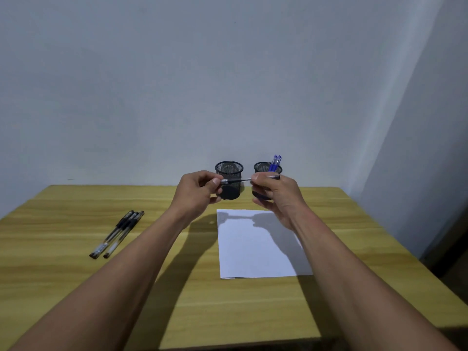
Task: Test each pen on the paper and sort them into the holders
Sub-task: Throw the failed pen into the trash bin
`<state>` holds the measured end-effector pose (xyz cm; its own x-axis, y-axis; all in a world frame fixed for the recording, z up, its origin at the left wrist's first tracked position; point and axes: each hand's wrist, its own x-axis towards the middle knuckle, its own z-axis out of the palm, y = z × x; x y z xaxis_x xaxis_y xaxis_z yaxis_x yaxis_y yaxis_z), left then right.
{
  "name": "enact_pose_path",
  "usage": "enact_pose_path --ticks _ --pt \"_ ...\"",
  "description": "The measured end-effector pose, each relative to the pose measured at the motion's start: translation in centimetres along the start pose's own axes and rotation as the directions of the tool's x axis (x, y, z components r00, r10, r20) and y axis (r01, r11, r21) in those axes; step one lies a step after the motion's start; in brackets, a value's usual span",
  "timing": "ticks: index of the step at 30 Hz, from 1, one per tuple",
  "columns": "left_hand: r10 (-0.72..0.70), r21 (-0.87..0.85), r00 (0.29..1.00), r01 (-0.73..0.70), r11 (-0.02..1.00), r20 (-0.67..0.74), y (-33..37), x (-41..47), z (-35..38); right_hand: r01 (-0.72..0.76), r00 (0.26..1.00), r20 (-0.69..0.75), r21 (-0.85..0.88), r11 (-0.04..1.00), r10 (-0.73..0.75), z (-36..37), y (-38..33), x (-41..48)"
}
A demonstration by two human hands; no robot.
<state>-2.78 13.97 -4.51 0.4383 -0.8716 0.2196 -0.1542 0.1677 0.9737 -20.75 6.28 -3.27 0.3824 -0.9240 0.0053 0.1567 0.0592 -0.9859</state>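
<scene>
Above the far edge of the paper (255, 254), a pen (235, 180) is held level between both hands, just in front of the two mesh holders. The left hand (200, 191) pinches the pen's silver tip end between thumb and curled fingers. The right hand (276, 196) grips the barrel, fingers closed round it, and the dark rear end shows past the hand.

Judgement: the step in hand is either pulling the cap off or pushing it back on. Which one cannot be told, as the left fingers hide the cap. No marks can be made out on the paper. If the pen is untested, the next move calls for bringing the tip down to the sheet.

The left holder (229, 171) shows no pens. The right holder (263, 167) holds blue pens (275, 162) leaning on its rim. Three black pens (117, 233) lie side by side, well apart to the left.

The surface is a yellow wood-grain table (76, 287) set against a plain pale wall (228, 84), with a corner at right.
</scene>
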Motion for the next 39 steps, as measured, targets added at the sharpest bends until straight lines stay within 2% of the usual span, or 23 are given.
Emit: enact_pose_path --ticks 2,4,8,11,16,21,24,28,34,36,39 --pt "0.0 0.018 1.0 0.0 1.0 0.003 -0.2 -0.2 0.0 0.081 0.996 -0.02 -0.166 0.983 -0.086 -1.0 -1.0 -0.1" --pt "0.011 0.038 1.0 -0.012 0.999 0.009 -0.3 -0.4 0.2 0.177 0.983 0.026 -0.346 0.921 -0.179 -1.6 -1.8 -0.4" --pt "0.034 0.046 0.999 -0.035 0.998 0.018 0.0 -0.5 1.1 0.308 0.95 0.181 -0.674 0.672 -0.254 -1.3 -2.8 -0.4" --pt "0.049 0.039 0.999 -0.05 0.998 0.021 0.5 -0.6 1.4 0.335 0.94 0.229 -0.767 0.548 -0.253 -1.1 -3.1 -0.3" --pt "0.056 0.102 0.998 -0.058 0.993 0.014 0.8 -1.0 2.0 0.345 0.928 0.229 -0.823 0.451 -0.294 -1.8 -3.3 -1.1" --pt "0.17 0.414 0.985 -0.171 0.894 0.038 1.3 -1.6 5.3 0.241 0.939 0.115 -0.893 0.381 -0.324 -6.5 -4.0 -2.2" --pt "0.218 0.518 0.959 -0.282 0.808 0.182 1.2 -1.6 9.5 0.157 0.937 0.028 -0.924 0.348 -0.348 -11.0 -4.2 -3.4" --pt "0.231 0.592 0.878 -0.458 0.663 0.42 0.5 -1.6 16.8 0.009 0.922 -0.104 -0.957 0.291 -0.372 -17.6 -4.6 -5.9" --pt "0.158 0.543 0.663 -0.707 0.453 0.732 -0.7 -4.4 28.6 -0.23 0.859 -0.317 -0.94 0.25 -0.402 -27.2 -4.2 -11.1" --pt "0.07 0.535 0.606 -0.745 0.398 0.792 -0.9 -5.8 32.0 -0.301 0.831 -0.374 -0.925 0.233 -0.412 -30.1 -3.4 -12.8" --pt "-0.114 0.54 0.543 -0.746 0.389 0.832 -2.1 -7.8 35.5 -0.396 0.789 -0.454 -0.891 0.222 -0.414 -33.8 -1.8 -15.0"
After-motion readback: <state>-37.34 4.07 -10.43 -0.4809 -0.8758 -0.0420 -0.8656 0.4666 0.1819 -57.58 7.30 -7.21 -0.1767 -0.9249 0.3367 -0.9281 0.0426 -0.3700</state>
